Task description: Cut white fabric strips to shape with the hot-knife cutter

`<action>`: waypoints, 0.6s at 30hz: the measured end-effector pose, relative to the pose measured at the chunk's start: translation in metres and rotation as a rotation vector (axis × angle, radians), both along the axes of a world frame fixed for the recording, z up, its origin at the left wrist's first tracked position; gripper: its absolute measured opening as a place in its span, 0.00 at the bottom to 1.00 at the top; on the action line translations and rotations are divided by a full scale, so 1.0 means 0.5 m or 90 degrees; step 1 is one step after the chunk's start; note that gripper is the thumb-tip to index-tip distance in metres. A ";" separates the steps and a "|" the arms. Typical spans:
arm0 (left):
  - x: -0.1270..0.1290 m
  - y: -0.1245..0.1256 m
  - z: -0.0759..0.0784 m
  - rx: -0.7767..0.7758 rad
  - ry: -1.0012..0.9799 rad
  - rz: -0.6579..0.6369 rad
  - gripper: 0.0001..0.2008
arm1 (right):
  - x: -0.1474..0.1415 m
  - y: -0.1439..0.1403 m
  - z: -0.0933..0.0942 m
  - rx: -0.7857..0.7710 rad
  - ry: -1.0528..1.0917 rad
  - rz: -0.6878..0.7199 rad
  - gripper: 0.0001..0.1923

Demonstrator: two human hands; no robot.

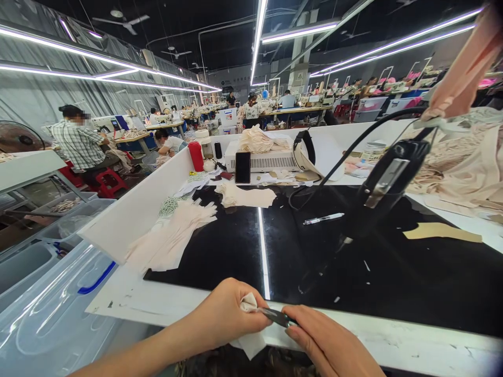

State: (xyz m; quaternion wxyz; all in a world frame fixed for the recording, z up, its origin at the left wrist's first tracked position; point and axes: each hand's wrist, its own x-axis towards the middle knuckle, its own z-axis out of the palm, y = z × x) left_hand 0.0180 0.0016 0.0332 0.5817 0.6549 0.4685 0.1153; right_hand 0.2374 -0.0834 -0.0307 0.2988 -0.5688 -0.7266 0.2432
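My left hand [223, 314] pinches a small piece of white fabric [248, 343] at the near edge of the work table [393, 345]. My right hand [330, 343] grips a dark metal tool [275, 315], thin like snips or tweezers, whose tip meets the fabric. Both hands sit close together just below the black glossy table top [220, 246]. A stack of pale pink cut fabric pieces [168, 238] lies to the left on the table. Another folded pale piece [245, 196] lies farther back.
A black lamp or tool head on a cable [387, 183] hangs over the table's right side. A pen [323, 218] lies mid-table. Clear plastic bins [51, 309] stand at left. Heaped beige cloth [463, 162] fills the right. Other workers sit at distant tables.
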 end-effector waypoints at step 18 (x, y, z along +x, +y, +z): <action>-0.001 -0.004 -0.011 -0.004 -0.002 -0.001 0.09 | -0.004 0.004 0.014 -0.083 0.045 0.011 0.24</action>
